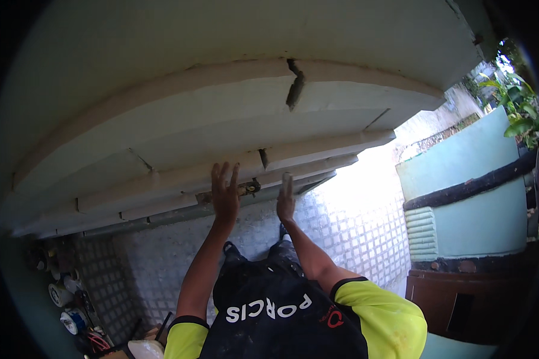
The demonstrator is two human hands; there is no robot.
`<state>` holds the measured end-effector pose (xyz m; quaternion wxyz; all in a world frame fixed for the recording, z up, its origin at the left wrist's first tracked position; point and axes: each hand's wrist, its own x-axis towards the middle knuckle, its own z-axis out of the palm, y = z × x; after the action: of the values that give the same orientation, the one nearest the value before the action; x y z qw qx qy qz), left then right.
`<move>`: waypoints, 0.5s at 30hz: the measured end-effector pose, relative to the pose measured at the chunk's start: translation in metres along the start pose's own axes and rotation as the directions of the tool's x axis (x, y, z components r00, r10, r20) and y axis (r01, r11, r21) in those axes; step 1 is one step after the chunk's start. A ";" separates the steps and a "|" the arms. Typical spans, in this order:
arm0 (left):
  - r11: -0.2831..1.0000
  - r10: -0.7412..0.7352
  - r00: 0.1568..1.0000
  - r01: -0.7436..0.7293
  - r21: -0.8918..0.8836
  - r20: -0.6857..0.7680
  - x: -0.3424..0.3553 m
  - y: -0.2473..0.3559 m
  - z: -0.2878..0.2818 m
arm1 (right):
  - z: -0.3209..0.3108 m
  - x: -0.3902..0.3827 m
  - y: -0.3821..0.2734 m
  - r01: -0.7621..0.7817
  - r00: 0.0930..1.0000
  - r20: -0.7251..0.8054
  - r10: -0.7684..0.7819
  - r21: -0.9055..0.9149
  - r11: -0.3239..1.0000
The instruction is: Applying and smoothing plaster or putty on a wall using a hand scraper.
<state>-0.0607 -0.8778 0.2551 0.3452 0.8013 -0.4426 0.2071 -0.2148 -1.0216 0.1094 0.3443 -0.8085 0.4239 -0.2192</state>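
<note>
In front of me stands a pale wall [197, 99] with stepped, protruding bands split by dark gaps. My left hand [226, 194] is raised at a lower band [179, 180], its fingers stretched and apart; nothing shows in it. Between my hands, low on the wall, a rough, broken-looking brown patch [249, 188] is partly hidden by the left hand. To its right, my right hand [285, 200] points upward with fingers straight, seen edge-on, close to the lower bands. Whether either palm actually touches the wall cannot be made out.
Grey patterned paving [356, 233] lies below, brightly sunlit at right. Buckets and containers [63, 294], red cable [99, 341] and other items crowd the lower left. At right are a light-green low wall [461, 173] with a dark band, leafy plants [518, 110] and a brown cabinet-like piece [428, 299].
</note>
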 end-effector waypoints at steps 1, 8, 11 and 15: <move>1.000 -0.003 1.000 0.003 0.005 -0.006 -0.001 -0.003 -0.002 | 0.003 -0.004 -0.014 0.015 0.947 0.321 0.024 -0.118 0.993; 1.000 0.001 0.997 -0.001 -0.001 -0.072 -0.007 -0.009 0.005 | -0.003 -0.011 -0.011 0.359 0.805 0.484 -0.342 0.060 0.931; 0.999 0.011 0.993 -0.006 0.044 -0.119 -0.008 -0.014 0.008 | -0.038 0.007 0.018 0.413 0.823 0.524 -0.220 -0.283 0.866; 0.995 0.017 0.983 0.001 0.099 -0.184 -0.002 -0.002 0.019 | -0.092 0.052 0.140 0.383 0.914 0.300 -0.274 -0.414 0.826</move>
<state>-0.0591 -0.8898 0.2406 0.3439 0.7929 -0.4012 0.3034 -0.3213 -1.1559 0.0700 0.1439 -0.9477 0.2752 -0.0739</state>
